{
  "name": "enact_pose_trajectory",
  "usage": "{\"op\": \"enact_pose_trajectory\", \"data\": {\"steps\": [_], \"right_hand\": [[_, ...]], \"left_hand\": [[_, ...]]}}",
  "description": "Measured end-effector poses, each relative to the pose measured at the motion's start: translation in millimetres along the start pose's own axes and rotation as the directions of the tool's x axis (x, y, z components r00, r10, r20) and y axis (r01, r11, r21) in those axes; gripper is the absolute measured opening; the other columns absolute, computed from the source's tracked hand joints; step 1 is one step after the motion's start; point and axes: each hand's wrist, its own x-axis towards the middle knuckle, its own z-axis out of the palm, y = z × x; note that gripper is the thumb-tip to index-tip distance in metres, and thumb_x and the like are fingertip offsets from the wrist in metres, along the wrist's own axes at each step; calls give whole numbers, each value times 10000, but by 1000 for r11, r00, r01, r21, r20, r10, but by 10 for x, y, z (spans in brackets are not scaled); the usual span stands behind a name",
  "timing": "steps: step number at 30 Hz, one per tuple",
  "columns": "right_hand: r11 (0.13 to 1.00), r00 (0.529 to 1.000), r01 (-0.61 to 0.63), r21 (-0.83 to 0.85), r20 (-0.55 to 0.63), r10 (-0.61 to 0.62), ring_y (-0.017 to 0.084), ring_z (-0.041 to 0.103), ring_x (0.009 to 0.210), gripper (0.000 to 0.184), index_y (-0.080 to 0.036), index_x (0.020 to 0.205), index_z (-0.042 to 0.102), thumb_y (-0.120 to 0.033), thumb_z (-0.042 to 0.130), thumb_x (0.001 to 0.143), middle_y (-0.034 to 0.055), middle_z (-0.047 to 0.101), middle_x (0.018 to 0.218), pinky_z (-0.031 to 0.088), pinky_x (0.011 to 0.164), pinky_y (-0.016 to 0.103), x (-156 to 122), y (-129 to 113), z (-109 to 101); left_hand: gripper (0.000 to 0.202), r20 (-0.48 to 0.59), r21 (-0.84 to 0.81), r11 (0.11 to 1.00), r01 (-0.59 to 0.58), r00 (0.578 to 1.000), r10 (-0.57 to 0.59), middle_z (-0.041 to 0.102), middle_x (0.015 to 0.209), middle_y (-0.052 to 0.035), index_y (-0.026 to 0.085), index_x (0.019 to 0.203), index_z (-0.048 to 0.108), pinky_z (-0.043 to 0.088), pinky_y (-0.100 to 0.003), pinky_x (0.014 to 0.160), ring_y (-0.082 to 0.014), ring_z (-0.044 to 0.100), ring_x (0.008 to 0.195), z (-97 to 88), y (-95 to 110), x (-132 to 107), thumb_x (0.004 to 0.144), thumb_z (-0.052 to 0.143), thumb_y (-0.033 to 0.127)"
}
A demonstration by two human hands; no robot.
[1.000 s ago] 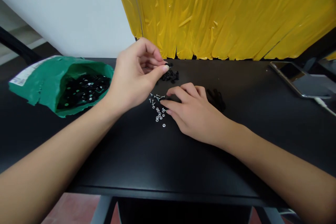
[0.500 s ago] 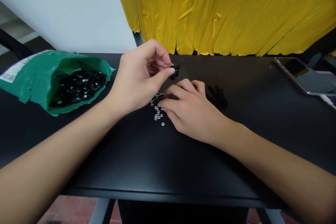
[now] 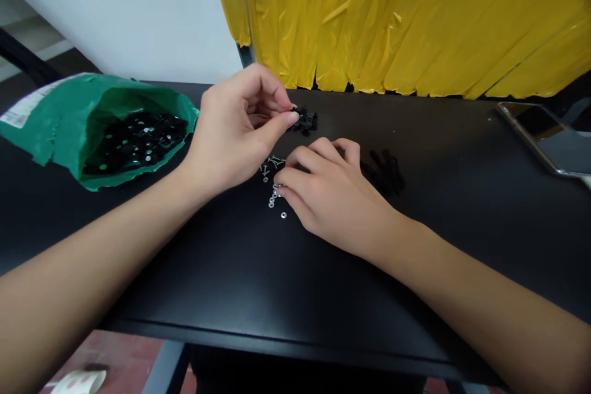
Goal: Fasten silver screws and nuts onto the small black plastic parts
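Observation:
My left hand hovers over the table with thumb and forefinger pinched together beside a small pile of black plastic parts. What sits in that pinch, if anything, is too small to name. My right hand rests lower on the table, its fingers curled and its thumb and forefinger close together among silvery nuts. Those fingertips partly cover the nuts, and whatever they grip is hidden. Several small screws lie between the two hands. Behind my right hand are longer black pieces, partly hidden by it.
An open green bag full of small black parts stands at the left. At the far right lies a phone with a white cable. Yellow plastic sheeting and a white panel border the table's back edge.
My left hand has shifted slightly left, showing more of the black parts. My right thumb and forefinger have moved further over the nuts. The view has tilted a little.

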Motion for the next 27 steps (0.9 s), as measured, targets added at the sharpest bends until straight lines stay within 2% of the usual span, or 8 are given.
{"op": "enact_pose_trajectory", "data": {"steps": [6,9,15,21,24,27], "right_hand": [[999,1000,0,-36,-16,0,290,549,1098,240,-208,1003,738,-188,512,1081,44,696,1063,245,1016,515,-37,-5,2],[999,1000,-4,-39,-23,3,288,551,1078,230,-203,988,726,-176,515,1074,48,695,1061,255,1012,513,-73,-3,0],[998,999,-6,-65,-32,4,290,562,1068,212,-206,993,724,-176,528,1067,48,700,1074,267,1007,510,-127,15,-5],[999,1000,-7,-35,-16,6,294,553,1085,280,-197,997,729,-239,471,1098,70,701,1067,254,1027,527,-98,11,-37],[1000,1000,13,-4,-8,-13,296,546,1090,257,-195,1039,741,-325,526,1090,86,713,1103,247,1038,531,-93,1,-57],[1000,1000,26,-5,8,-26,287,540,1081,213,-199,1049,739,-309,559,1077,87,714,1114,258,1011,508,-91,2,-57]], "left_hand": [[249,-67,-20,998,58,996,-59,747,838,-16,235,853,641,630,-353,659,-188,720,748,41,-116,-1,816,879,295],[264,-55,-34,999,31,998,-33,745,853,-36,228,860,640,628,-351,650,-185,714,744,66,-117,3,818,889,304],[198,-25,-46,999,-6,1000,5,741,855,-32,232,890,659,627,-348,656,-183,714,746,86,-33,10,839,849,208],[166,-49,64,997,-30,998,34,744,879,-4,248,916,681,617,-335,641,-182,719,786,50,-11,13,866,839,227],[150,-46,58,998,-37,998,40,756,878,-9,254,914,684,619,-354,637,-194,725,777,50,-4,-2,879,830,256],[127,-31,66,997,-46,998,49,773,911,-14,262,934,688,647,-376,687,-212,744,810,53,29,-16,894,806,236]]}}
